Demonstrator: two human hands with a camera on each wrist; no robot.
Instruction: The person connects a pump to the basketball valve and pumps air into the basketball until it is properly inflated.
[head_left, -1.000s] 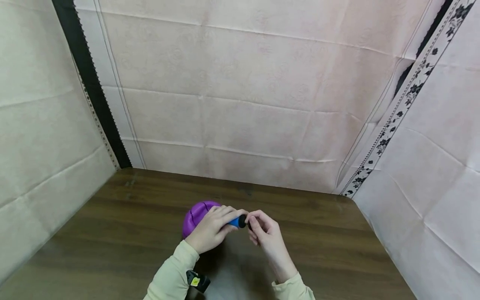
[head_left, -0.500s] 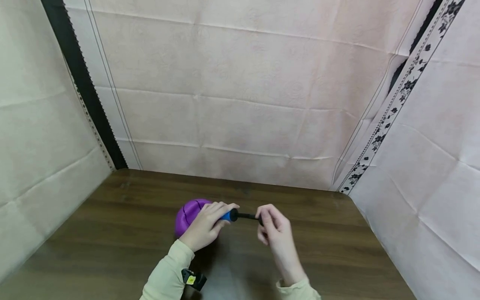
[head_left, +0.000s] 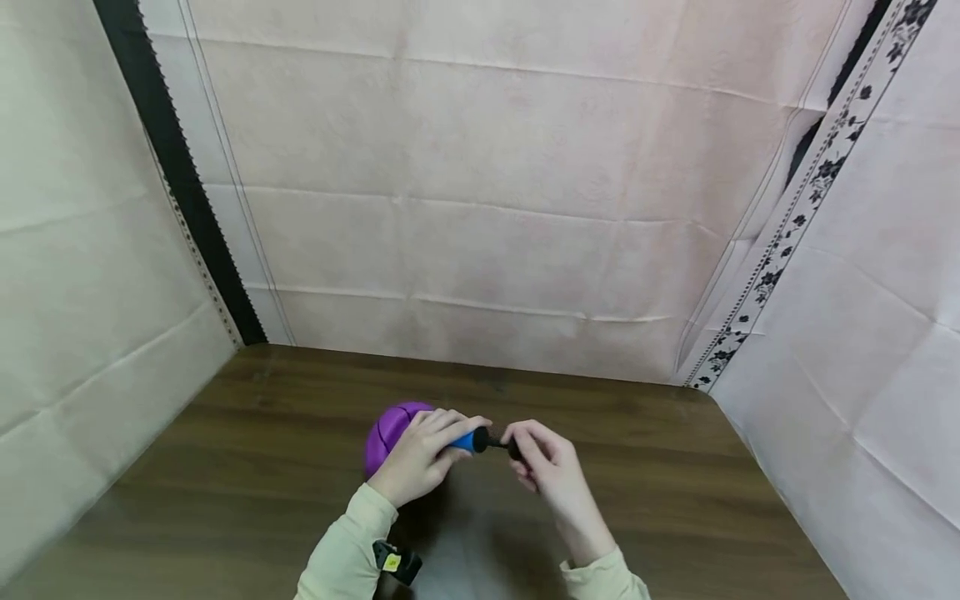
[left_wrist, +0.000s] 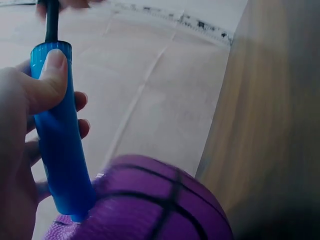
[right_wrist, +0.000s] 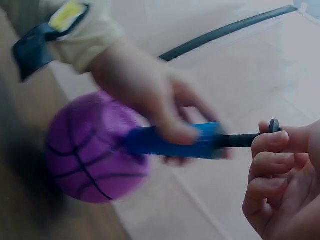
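My left hand (head_left: 423,454) grips the blue barrel of a hand pump (left_wrist: 62,145), thumb along its top end in the left wrist view. The barrel's far end meets a purple ball (right_wrist: 92,155) with black lines, which looks dented around that spot. Whether a needle sits in the ball is hidden. From the barrel's other end sticks a black plunger rod (right_wrist: 240,140), partly drawn out. Its black handle (right_wrist: 274,126) is pinched between thumb and fingers of my right hand (head_left: 551,479). The ball rests on the wooden table, left of both hands.
The brown wooden table (head_left: 225,492) spreads around the hands. Pale cloth walls (head_left: 480,192) stand at the back, left and right. A black device with a yellow label (head_left: 397,562) is strapped to the left wrist.
The right hand has drawn the plunger out to the right, then pushed it partly back toward the barrel. The left hand keeps its hold on the pump and shifts only slightly.
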